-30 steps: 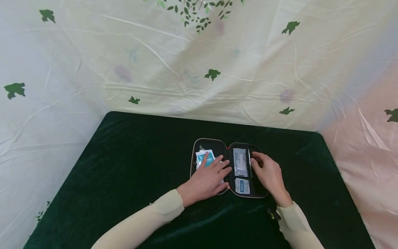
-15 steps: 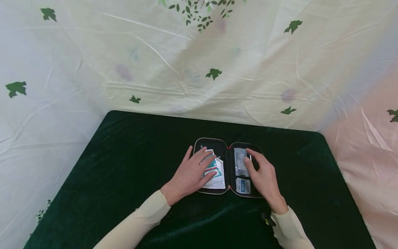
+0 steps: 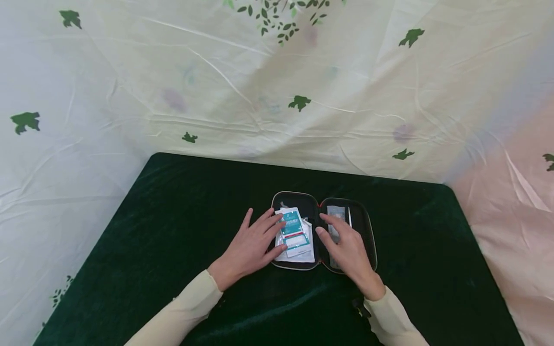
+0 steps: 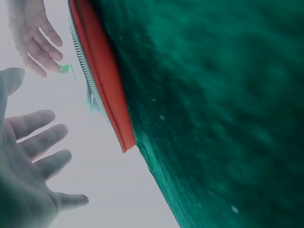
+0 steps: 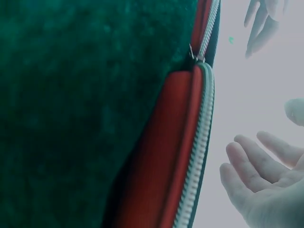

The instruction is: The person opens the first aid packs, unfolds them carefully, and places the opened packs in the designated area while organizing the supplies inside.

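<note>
A zip case (image 3: pixel 308 202) lies unfolded on the table, black inside; its red outside and toothed zip (image 5: pixel 197 142) show in the right wrist view. In its left half is a white and teal packet (image 3: pixel 291 223) on top of other white packets (image 3: pixel 283 258). My left hand (image 3: pixel 244 247), fingers spread, hovers at that half's left edge and holds nothing. Over the right half is my right hand (image 3: pixel 348 250), fingers loosely bent and nothing between them. It partly covers a clear packet (image 3: pixel 335 210); a thin white strip (image 3: pixel 349 217) stands beside that.
Dark green velvet cloth (image 3: pixel 195 202) covers the table. Pale fabric walls (image 3: pixel 242 72) with green bird prints rise behind it and at both sides. A small dark object (image 3: pixel 361 307) is beside the right sleeve.
My left hand has drawn back leftward off the packets, uncovering them. My right hand has moved left from the case's right edge toward the hinge, now hiding the small blue and white packet.
</note>
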Demonstrator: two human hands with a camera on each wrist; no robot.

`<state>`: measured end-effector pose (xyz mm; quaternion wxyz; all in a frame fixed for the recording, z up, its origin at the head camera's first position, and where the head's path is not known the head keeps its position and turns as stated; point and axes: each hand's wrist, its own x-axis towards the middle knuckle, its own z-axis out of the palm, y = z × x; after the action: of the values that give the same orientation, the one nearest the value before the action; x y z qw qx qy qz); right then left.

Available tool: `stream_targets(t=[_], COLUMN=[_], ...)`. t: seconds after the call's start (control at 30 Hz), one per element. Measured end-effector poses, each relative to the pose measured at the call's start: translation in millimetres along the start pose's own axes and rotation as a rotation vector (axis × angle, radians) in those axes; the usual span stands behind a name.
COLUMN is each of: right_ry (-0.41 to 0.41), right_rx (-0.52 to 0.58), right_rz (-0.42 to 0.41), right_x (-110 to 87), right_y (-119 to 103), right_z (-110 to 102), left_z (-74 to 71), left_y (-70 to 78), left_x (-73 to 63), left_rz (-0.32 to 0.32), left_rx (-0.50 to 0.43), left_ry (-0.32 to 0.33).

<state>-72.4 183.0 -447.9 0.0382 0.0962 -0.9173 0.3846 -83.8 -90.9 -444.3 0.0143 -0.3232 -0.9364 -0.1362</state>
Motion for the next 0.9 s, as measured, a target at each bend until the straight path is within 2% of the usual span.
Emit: stream_targets(t=[0.27, 0.43, 0.7, 0.9], right_ry=[-0.062, -0.107, -0.151, -0.161], right_rx=[-0.05, -0.086, -0.111, -0.147], right_rz=[-0.049, -0.029, 0.013, 0.0], right_x=[4.2, 8.2, 13.2, 18.0], right_y=[-5, -8, -9, -13], right_z=[9, 13, 20, 25], left_z=[3.1, 4.8, 7.2, 8.0], left_y=[-4.5, -5.6, -7.0, -7.2], left_x=[-8.1, -9.3, -9.8, -9.2], left_rz=[0.035, 0.051, 0.056, 0.061], left_rx=[-0.006, -0.004, -0.018, -0.033], left_ry=[-0.112, -0.167, -0.203, -0.24])
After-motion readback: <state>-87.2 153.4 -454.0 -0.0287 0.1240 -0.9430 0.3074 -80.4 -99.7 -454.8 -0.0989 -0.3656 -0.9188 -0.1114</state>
